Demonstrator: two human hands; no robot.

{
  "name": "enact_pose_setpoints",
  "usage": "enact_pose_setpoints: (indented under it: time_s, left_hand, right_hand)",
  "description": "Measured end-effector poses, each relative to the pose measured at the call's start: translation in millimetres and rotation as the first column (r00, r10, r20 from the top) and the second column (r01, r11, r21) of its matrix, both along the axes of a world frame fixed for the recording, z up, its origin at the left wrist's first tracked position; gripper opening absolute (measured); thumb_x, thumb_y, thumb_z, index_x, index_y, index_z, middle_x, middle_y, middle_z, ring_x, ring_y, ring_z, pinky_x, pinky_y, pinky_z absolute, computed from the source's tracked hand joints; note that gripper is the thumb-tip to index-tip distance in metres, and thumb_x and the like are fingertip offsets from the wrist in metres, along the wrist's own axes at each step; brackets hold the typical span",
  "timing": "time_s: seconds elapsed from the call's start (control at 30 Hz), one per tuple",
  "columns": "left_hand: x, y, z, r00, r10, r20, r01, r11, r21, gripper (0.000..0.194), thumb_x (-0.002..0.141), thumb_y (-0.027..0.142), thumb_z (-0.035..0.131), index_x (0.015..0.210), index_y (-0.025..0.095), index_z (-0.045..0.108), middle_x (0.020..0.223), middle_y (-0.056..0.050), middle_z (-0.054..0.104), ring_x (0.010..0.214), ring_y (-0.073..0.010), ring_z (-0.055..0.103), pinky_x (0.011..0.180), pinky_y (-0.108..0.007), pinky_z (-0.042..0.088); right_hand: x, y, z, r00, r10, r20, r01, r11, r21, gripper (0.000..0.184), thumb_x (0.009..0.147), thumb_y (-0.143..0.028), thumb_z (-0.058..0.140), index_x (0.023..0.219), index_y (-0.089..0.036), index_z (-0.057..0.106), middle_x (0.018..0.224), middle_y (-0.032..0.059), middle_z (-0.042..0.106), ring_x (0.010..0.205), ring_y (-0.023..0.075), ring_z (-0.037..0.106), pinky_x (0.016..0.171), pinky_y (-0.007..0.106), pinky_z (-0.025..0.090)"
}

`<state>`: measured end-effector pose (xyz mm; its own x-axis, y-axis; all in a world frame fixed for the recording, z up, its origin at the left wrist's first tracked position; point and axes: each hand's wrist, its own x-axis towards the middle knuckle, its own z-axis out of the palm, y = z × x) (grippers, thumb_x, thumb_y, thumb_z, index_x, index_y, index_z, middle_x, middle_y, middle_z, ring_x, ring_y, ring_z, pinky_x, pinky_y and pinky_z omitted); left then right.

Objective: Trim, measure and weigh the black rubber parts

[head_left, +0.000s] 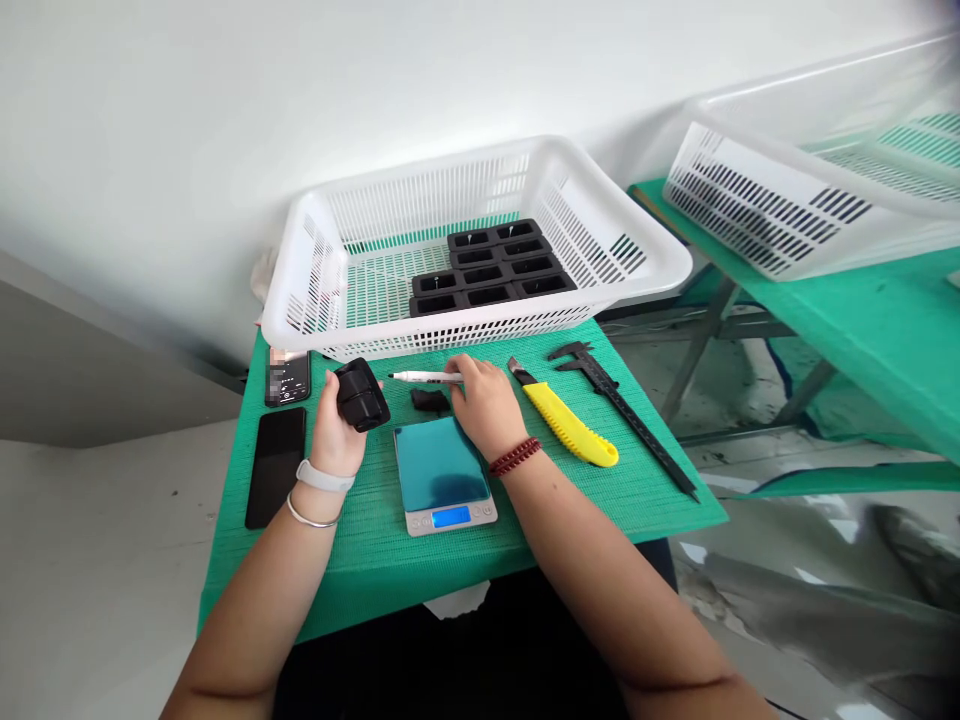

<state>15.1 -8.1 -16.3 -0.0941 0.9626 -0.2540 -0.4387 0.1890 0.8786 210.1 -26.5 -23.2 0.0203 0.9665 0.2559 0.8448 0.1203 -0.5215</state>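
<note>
My left hand is closed round a black moulded part, tilted above the green table cover. In my right hand is a white marker pen, gripped near one end, its dark tip pointing left toward the part. Just below the pen lies a small black piece. A digital scale with a lit blue display sits between my forearms, and nothing rests on its plate. Several black rectangular parts stand in rows inside the white plastic basket behind my hands.
Right of my right hand lie a yellow utility knife and a black caliper. Two phones, one with a lit screen and one dark, lie at the left edge. Another white basket stands on a neighbouring green-covered table.
</note>
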Motion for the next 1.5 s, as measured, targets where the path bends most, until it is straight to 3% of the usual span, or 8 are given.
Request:
enact_pose_setpoints:
  time_s: [0.17,0.5,0.73,0.97,1.03,1.17,1.27,1.5]
  left_hand:
    - [3.6,-1.0,4.3,0.995,0.066,0.070,-0.064,0.997,-0.034,0.045,0.077,0.061,0.062,0.097,0.021,0.067,0.082,-0.004,0.072,0.074,-0.0171,0.068,0.061,-0.026,0.055]
    - [1.4,-1.1,3.3,0.995,0.084,0.056,-0.087,0.995,0.048,0.051,0.070,0.061,0.070,0.098,0.019,0.066,0.079,-0.004,0.071,0.072,-0.0210,0.071,0.065,-0.032,0.056]
    - [0.5,-0.2,0.1,0.994,0.065,0.084,-0.076,0.988,0.132,0.043,0.073,0.053,0.073,0.101,0.022,0.069,0.095,-0.004,0.072,0.078,-0.0176,0.069,0.068,-0.029,0.055]
    - [-0.7,-0.2,-1.9,0.991,0.109,0.071,-0.115,0.989,0.088,0.040,0.074,0.056,0.070,0.098,0.024,0.068,0.095,-0.002,0.071,0.082,-0.0174,0.068,0.072,-0.029,0.055]
    - [-1.2,-0.6,-2.0,0.993,0.096,0.074,-0.102,0.991,0.086,0.039,0.075,0.056,0.069,0.097,0.023,0.068,0.094,-0.002,0.071,0.080,-0.0170,0.068,0.072,-0.030,0.055]
    - [0.5,-2.1,0.8,0.992,0.094,0.090,-0.102,0.991,0.089,0.039,0.073,0.053,0.072,0.098,0.023,0.068,0.095,-0.002,0.070,0.078,-0.0162,0.068,0.071,-0.029,0.056]
    - [4.0,-3.9,3.9,0.991,0.086,0.103,-0.099,0.987,0.128,0.036,0.072,0.051,0.074,0.095,0.023,0.069,0.096,-0.002,0.070,0.081,-0.0162,0.067,0.075,-0.031,0.057]
    - [7.4,-6.0,-0.5,0.994,0.083,0.070,-0.089,0.992,0.090,0.038,0.070,0.050,0.076,0.096,0.023,0.068,0.099,-0.002,0.069,0.092,-0.0206,0.066,0.083,-0.036,0.052]
  right_hand:
    - [-1.0,-0.3,2.7,0.999,0.010,-0.049,-0.007,0.998,0.057,0.018,0.088,-0.013,0.046,0.101,-0.019,0.058,0.096,0.0087,0.070,0.086,0.0254,0.060,0.076,0.037,0.041]
    - [-6.5,-9.9,8.7,0.931,0.355,-0.092,-0.329,0.920,0.214,0.038,0.095,-0.016,0.041,0.131,-0.026,0.050,0.102,0.0051,0.068,0.082,0.0187,0.062,0.072,0.031,0.048]
    - [-6.0,-12.8,10.6,0.862,0.504,-0.058,-0.478,0.845,0.240,0.031,0.092,-0.011,0.041,0.109,-0.021,0.065,0.094,0.0060,0.063,0.072,0.0144,0.057,0.065,0.028,0.046]
    - [-10.4,-26.0,25.8,0.612,0.766,-0.197,-0.655,0.631,0.417,0.043,0.089,-0.007,0.034,0.121,-0.022,0.058,0.110,0.0051,0.069,0.094,0.0162,0.063,0.085,0.035,0.051]
    - [-12.4,-30.0,27.2,0.619,0.751,-0.228,-0.615,0.645,0.455,0.037,0.089,-0.008,0.039,0.118,-0.022,0.057,0.105,0.0044,0.071,0.095,0.0161,0.064,0.085,0.035,0.051]
    - [-14.6,-33.8,25.6,0.706,0.657,-0.264,-0.501,0.727,0.470,0.007,0.088,-0.024,0.060,0.094,-0.021,0.058,0.077,0.0005,0.070,0.068,0.0143,0.061,0.067,0.029,0.048]
    - [-15.2,-34.5,24.4,0.745,0.635,-0.204,-0.492,0.730,0.475,0.014,0.089,-0.034,0.059,0.085,-0.021,0.057,0.064,-0.0010,0.063,0.058,0.0134,0.054,0.062,0.029,0.042]
    - [-17.3,-33.5,24.1,0.793,0.585,-0.170,-0.467,0.764,0.446,0.009,0.091,-0.022,0.051,0.085,-0.020,0.057,0.068,-0.0004,0.065,0.061,0.0136,0.054,0.065,0.030,0.041]
